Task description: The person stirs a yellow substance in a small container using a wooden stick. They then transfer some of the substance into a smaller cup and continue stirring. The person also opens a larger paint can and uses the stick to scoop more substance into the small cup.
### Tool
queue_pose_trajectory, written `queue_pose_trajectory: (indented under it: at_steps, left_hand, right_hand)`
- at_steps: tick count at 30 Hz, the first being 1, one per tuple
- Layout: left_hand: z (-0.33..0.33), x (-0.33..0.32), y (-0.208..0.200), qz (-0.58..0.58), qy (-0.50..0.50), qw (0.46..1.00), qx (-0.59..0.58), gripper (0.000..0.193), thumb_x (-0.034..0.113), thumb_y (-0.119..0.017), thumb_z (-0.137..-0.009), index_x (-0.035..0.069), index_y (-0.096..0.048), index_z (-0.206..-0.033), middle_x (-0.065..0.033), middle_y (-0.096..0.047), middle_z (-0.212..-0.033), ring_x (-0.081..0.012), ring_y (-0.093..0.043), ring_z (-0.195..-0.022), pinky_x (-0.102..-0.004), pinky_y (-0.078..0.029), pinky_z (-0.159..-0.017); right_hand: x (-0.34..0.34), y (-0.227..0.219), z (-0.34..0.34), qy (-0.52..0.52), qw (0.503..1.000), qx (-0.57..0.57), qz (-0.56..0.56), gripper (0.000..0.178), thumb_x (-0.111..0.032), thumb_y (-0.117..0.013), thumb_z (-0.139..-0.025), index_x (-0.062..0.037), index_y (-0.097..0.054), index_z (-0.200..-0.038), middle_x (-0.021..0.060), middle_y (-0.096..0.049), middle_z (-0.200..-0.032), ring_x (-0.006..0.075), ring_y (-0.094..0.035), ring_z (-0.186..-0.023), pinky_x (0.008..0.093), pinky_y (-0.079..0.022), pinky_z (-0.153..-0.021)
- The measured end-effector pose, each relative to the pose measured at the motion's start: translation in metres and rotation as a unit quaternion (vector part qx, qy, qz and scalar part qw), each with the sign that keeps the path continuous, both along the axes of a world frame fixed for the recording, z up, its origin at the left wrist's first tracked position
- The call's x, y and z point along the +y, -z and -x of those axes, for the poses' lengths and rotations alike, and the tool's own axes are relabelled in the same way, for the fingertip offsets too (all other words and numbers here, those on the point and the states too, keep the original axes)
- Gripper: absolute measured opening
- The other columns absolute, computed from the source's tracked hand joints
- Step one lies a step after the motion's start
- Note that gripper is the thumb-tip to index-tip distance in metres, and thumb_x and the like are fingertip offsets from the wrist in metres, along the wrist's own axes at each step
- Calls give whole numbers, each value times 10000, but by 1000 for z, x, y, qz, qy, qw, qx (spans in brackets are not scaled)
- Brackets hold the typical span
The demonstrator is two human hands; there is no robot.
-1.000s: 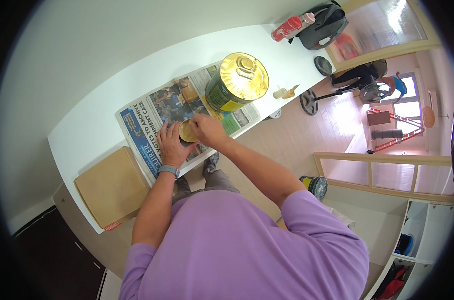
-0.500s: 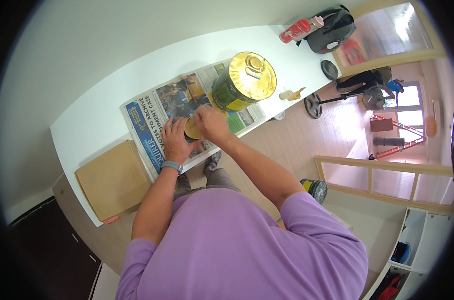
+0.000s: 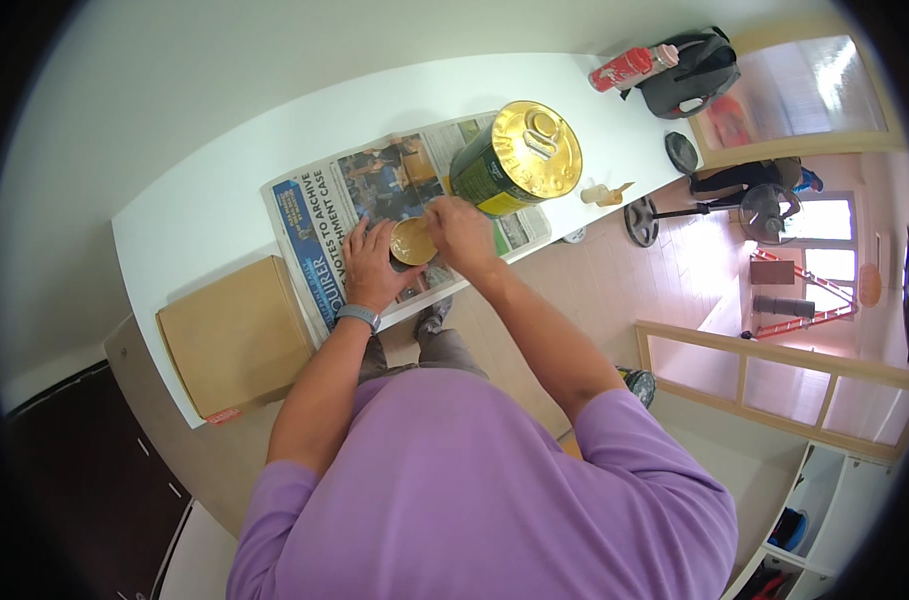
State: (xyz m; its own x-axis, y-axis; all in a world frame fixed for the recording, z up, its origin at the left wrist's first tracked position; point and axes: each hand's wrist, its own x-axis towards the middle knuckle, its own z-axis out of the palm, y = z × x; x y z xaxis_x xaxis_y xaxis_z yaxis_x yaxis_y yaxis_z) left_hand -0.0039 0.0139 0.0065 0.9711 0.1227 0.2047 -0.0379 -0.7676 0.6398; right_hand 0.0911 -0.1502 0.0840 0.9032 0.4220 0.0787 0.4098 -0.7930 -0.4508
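On the newspaper (image 3: 374, 185), the left hand (image 3: 371, 268) wraps fingers and thumb around a small gold-topped tin (image 3: 411, 242), likely stiff, fairly light, slick, best steadied by its wall. The right hand (image 3: 460, 238) hides part of its rim; I can't tell what, if anything, those fingers grip.

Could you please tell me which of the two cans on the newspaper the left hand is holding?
The small dark round can with a tan top; the left hand grips its side, while the larger, gold-topped green metal can stands farther right.
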Motion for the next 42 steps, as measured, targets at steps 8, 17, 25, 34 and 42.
queue_pose_trajectory:
  at_steps: [8, 17, 25, 34, 42]
  left_hand:
    - [0, 0, 3, -2, -2, 1000, -12, 906, 521, -953, -730, 62, -618, -1436, -110, -645, -1464, -388, -464, -1481, -552, -301, -1256]
    - [-1, 1, 5, -9, -1, 1000, -4, 925, 575, -933, -742, 68, -614, -1447, -115, -638, -1472, -393, -450, -1493, -551, -297, -1255]
    - [0, 2, 6, -9, -1, 1000, -12, 915, 574, -934, -738, 81, -617, -1441, -114, -641, -1467, -392, -449, -1493, -556, -294, -1259]
    - [-1, 0, 4, 1, 0, 1000, 6, 954, 541, -941, -728, 80, -582, -1481, -115, -626, -1487, -388, -431, -1505, -573, -271, -1279]
    - [-9, 46, -1, 115, 4, 993, -6, 778, 261, -767, -866, 72, -516, -1577, -248, -600, -1476, -437, -475, -1450, -558, -341, -1247]
  right_hand:
    - [3, 6, 12, -15, 998, 67, 3, 163, -214, -656, -1008, -55, -678, -980, 199, -736, -965, 437, -720, -921, 552, -571, -808]
    - [-14, -6, 2, -6, 994, 64, 88, 169, -222, -662, -1008, -57, -680, -977, 206, -744, -973, 447, -717, -930, 542, -566, -817]
    - [4, 8, 0, -7, 1000, -13, -27, 178, -242, -663, -1006, -73, -707, -972, 193, -746, -932, 441, -724, -891, 554, -572, -799]
    - [-10, 0, 8, -13, 996, 86, 26, 224, -272, -677, -1006, -52, -719, -991, 212, -751, -950, 443, -729, -913, 564, -564, -799]
    - [-17, -5, 4, 37, 995, 82, 38, 245, -300, -684, -1016, -61, -714, -974, 209, -747, -957, 448, -721, -906, 558, -555, -790]
